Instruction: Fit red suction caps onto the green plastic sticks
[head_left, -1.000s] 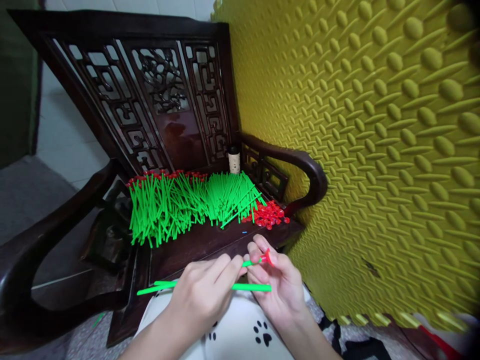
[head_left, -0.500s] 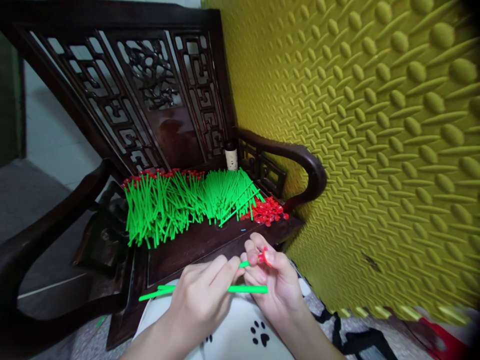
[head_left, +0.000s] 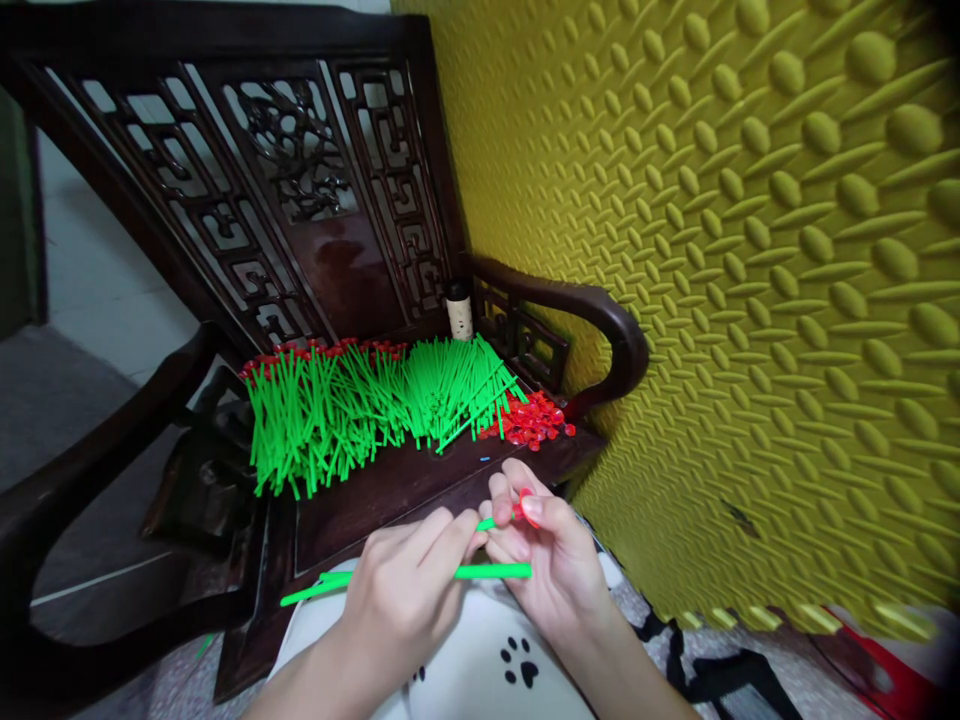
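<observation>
On the right stands a big yellow embossed wall, and beside it a dark carved wooden chair takes most of the view. On its seat lies a wide heap of green sticks; those at the left carry red tips at their far ends. Just beside the heap, to the right, is a small pile of red caps, and behind it a little cork-coloured bottle stands upright.

In front of the seat we hold our work over a white cloth with paw prints. Our left hand closes its fingers on green sticks that lie across and stick out to both sides. Our right hand pinches one short green stick end with a red cap at its tip, between thumb and fingers.

We judge that the step in hand is pressing a cap on a stick end. The next move calls for a straight, firm push, and then putting the finished stick down.

We cannot tell if the cap is fully seated, because our fingers cover the joint. How many sticks the left hand holds is also hard to see.
</observation>
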